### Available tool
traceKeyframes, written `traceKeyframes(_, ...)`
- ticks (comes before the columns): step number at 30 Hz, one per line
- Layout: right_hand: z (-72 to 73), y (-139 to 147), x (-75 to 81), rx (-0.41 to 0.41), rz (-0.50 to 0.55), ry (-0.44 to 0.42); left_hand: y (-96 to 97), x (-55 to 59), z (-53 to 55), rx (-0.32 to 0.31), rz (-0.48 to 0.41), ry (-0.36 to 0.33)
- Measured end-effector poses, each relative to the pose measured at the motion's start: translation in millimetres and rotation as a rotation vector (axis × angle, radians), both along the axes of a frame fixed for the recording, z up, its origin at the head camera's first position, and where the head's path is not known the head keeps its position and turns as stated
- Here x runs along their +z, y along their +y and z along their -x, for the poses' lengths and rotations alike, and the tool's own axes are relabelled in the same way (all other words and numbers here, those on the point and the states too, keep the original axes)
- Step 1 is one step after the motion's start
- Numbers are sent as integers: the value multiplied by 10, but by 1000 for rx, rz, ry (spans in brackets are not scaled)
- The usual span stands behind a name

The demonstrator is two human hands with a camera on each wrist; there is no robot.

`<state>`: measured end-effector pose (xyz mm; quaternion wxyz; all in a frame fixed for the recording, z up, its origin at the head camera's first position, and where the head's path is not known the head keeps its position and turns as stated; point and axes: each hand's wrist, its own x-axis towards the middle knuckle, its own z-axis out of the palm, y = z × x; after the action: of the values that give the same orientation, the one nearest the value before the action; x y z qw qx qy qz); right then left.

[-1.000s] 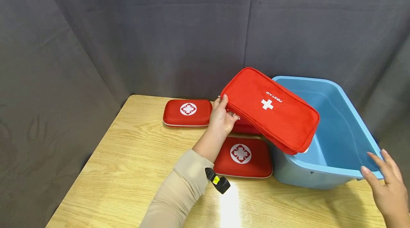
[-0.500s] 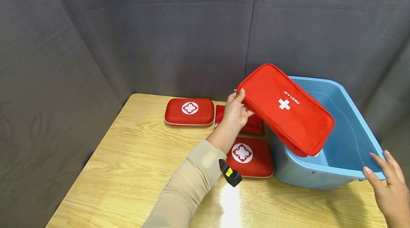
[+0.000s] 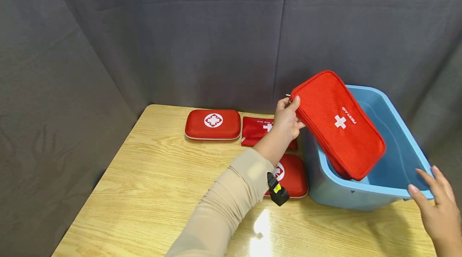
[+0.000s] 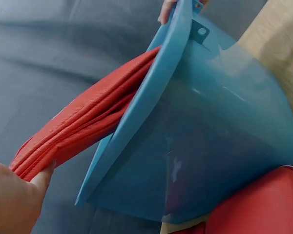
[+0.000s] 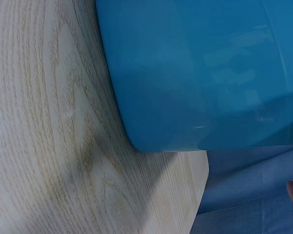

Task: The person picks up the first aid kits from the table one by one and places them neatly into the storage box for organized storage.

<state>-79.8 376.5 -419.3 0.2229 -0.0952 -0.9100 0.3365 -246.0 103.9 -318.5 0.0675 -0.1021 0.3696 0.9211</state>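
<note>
Working over the bench (image 3: 155, 193) and blue tub (image 3: 346, 200), holding the red pouch (image 3: 333, 132) with its long axis sloping down rightward into the mouth, gripping its upper end in left fingers (image 3: 294, 105), resting spread right fingers (image 3: 429, 181) at the rim.

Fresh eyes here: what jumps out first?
Likely the red first aid pouch, tilted in the left hand, its lower end inside the blue bin on the right. Next, the right hand by the bin's near right corner. Then three red kits on the table, left of the bin.
</note>
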Motion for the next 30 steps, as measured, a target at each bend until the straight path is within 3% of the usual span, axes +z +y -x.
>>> traceKeyframes(12, -30, -63, 40, 5, 35, 0, 247, -33, -53, -6, 143, 12)
traceKeyframes(20, -43, -43, -8, 2, 82, 95, 459, -83, -140, -6, 267, 17)
traceKeyframes(26, -77, -93, 38, -6, 114, 114, 555, -121, -190, -25, 276, 24)
traceKeyframes(30, -86, -97, 47, -8, 119, 121, 610, -113, -225, -20, 335, 46)
